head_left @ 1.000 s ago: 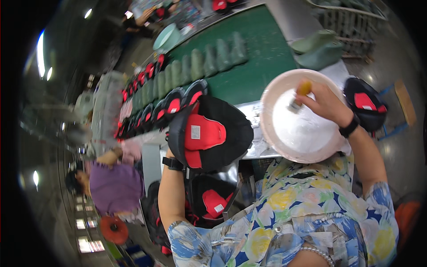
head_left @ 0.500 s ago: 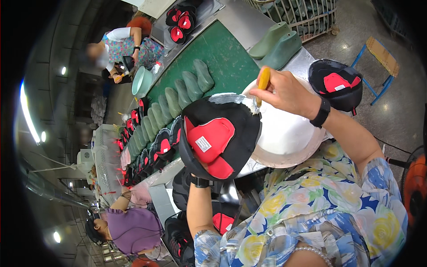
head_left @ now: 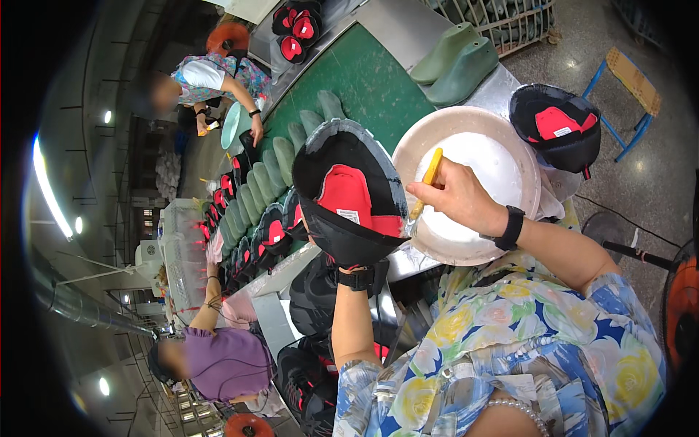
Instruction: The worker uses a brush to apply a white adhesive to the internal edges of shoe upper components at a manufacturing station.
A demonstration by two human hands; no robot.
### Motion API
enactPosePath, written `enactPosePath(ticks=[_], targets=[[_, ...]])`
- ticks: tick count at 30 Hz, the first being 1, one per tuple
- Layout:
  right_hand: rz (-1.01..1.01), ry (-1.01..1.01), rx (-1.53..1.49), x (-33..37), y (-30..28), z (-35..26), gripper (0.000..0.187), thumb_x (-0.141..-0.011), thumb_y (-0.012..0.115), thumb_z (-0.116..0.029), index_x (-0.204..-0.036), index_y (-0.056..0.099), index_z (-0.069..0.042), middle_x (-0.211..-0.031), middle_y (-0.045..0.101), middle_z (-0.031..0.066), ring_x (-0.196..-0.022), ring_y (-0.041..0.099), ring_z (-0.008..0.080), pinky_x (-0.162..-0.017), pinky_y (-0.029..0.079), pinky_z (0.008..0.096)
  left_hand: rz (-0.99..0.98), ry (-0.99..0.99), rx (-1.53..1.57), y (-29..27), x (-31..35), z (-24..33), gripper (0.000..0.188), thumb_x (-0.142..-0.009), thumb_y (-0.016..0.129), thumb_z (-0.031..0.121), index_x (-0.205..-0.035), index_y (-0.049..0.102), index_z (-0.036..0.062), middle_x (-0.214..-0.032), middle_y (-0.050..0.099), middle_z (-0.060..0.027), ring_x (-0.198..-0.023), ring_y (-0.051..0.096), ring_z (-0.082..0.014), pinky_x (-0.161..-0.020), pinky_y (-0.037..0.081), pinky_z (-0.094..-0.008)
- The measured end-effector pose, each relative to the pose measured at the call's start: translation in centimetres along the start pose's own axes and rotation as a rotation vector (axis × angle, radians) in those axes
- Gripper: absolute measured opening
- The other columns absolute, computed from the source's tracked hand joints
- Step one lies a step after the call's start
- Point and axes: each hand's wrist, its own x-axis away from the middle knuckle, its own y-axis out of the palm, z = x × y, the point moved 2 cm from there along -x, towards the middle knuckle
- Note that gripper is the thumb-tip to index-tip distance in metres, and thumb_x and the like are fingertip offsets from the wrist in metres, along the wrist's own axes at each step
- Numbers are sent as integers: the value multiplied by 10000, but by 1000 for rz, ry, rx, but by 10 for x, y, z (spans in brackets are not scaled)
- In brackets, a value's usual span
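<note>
My left hand (head_left: 309, 231), mostly hidden behind a black shoe upper (head_left: 291, 162), holds it up with its opening facing me. The upper has a red lining with a white label, and a wet whitish-grey band runs along its inner edge. In my right hand (head_left: 466, 200) is a brush with a yellow handle (head_left: 432, 167), pinched between thumb and fingers. Its bristles touch the upper's edge at the lower right. Just behind the brush stands a wide beige basin (head_left: 422, 133) with white liquid in it.
Another black and red upper (head_left: 557, 131) rests right of the basin. Two green shoe lasts (head_left: 462, 73) stand beyond it. Rows of lasts and uppers line the green belt (head_left: 371, 80). Two co-workers (head_left: 226, 357) are at the left; a blue-legged stool (head_left: 625, 87) stands right.
The upper has turned and tilted in my left hand. My right hand has brought the brush down from its top edge to the lower right edge. The far co-worker now reaches toward the belt.
</note>
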Motion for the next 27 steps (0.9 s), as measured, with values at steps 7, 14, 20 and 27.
enactPosePath(ticks=[7, 14, 20, 27], targets=[[-62, -142, -110, -8, -26, -34, 265, -905, 738, -212, -973, 606, 7, -840, 704, 100, -748, 676, 136, -677, 527, 281, 61, 28, -40, -40, 0, -5, 386, -968, 536, 137, -1345, 544, 55, -1289, 613, -118, -1177, 599, -248, -1011, 497, -393], [-257, -825, 30, -23, -15, -68, 173, -891, 723, -148, -1019, 630, -77, -957, 699, 81, -900, 670, 263, -791, 537, 372, 71, 76, -86, 14, 38, -18, 388, -976, 536, 161, -1350, 537, 57, -1306, 605, -122, -1193, 592, -253, -1027, 489, -398], [-370, -1166, 127, -32, 28, -76, 154, -887, 689, -149, -987, 597, -77, -922, 646, 71, -903, 643, 267, -858, 504, 378, 59, 135, -114, 51, 51, -22, 391, -983, 535, 182, -1353, 532, 58, -1321, 598, -126, -1207, 586, -257, -1040, 483, -402], [-407, -680, 365, -56, -4, -46, 215, -897, 679, -215, -952, 554, -49, -792, 627, 154, -797, 639, 364, -738, 496, 430, 79, 172, -136, 9, 39, -26, 395, -991, 535, 206, -1358, 526, 60, -1339, 590, -131, -1223, 579, -261, -1055, 475, -406]])
